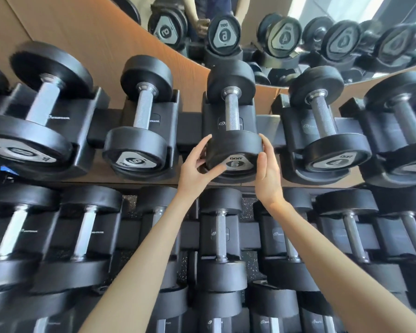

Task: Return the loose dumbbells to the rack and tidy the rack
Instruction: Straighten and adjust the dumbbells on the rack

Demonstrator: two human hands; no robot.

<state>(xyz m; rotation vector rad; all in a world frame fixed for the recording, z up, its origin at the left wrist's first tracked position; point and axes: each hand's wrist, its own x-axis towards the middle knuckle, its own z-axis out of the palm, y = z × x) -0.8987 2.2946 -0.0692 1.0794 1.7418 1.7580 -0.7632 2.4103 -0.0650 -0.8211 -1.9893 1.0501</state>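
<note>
A black dumbbell marked 6 (233, 121) lies in a cradle in the middle of the rack's top row (190, 126). My left hand (197, 168) grips the left side of its near head, thumb across the front face. My right hand (268, 169) holds the right side of the same head, fingers along its rim. The head's silver label faces me. Another dumbbell marked 6 (139, 116) sits in the cradle to the left.
A larger dumbbell (41, 111) lies at far left, and dumbbells marked 4 (327, 123) fill the cradles to the right. A lower row of dumbbells (220, 239) runs under my arms. A mirror (322, 32) behind the rack reflects the weights and a standing person.
</note>
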